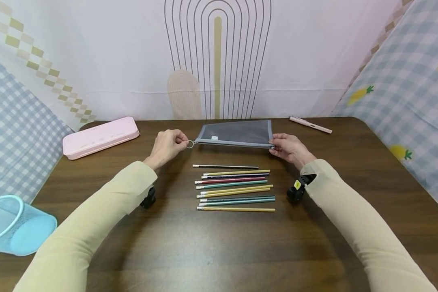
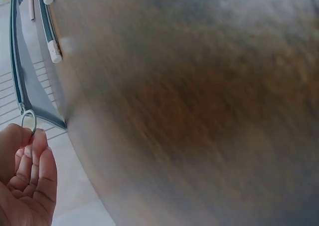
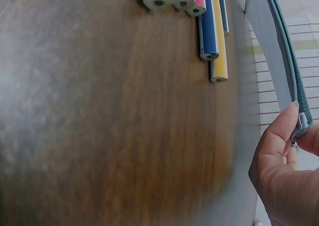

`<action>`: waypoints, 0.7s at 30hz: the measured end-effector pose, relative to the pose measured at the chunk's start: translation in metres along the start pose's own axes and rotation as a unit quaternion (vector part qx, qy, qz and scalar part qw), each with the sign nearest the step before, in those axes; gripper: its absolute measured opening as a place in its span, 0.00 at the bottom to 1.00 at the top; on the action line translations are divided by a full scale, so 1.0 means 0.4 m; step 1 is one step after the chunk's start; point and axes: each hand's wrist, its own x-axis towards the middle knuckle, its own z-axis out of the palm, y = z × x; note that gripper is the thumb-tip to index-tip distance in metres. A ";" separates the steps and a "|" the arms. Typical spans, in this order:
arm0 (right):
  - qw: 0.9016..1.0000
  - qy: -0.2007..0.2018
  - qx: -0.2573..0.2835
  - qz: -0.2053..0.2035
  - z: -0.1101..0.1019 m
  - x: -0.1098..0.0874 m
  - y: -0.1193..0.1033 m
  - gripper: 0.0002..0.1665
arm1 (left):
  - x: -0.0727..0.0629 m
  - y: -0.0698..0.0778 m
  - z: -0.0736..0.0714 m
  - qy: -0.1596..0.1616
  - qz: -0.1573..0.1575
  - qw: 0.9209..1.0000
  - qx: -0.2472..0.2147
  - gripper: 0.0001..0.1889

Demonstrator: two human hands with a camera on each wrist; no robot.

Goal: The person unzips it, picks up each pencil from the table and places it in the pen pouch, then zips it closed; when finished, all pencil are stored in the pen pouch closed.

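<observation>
A grey mesh zipper pouch [image 1: 237, 132] is stretched between both hands at the back of the table, its zipper edge raised toward me. With thumb and fingertips my left hand [image 1: 169, 147] pinches the ring [image 2: 29, 121] at the zipper's left end. My right hand [image 1: 290, 149] pinches the pouch's right corner, where the zipper tape [image 3: 300, 120] ends. In front of the pouch, several pencils [image 1: 235, 183] in yellow, red, green and dark colours lie side by side, roughly parallel, with their eraser ends to the left.
A pink pencil case [image 1: 101, 138] lies at the back left and a light pink pen [image 1: 310, 124] at the back right. At the left edge a blue mesh basket [image 1: 33, 233] lies on its side. Patterned cloth [image 1: 131, 61] hangs behind the brown table [image 1: 204, 251].
</observation>
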 end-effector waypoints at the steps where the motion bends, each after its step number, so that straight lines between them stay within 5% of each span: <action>1: 1.000 -0.001 0.001 0.000 0.000 0.000 0.000 0.08 | -0.001 -0.001 0.000 -0.001 -0.001 1.000 -0.001 0.04; 14: 1.000 -0.018 -0.021 0.000 0.018 0.000 0.000 0.10 | -0.015 -0.025 0.011 -0.082 -0.017 0.996 -0.027 0.06; 21: 1.000 -0.019 -0.019 0.001 0.029 0.003 0.000 0.10 | 0.014 0.021 0.048 -0.069 0.094 0.992 -0.045 0.12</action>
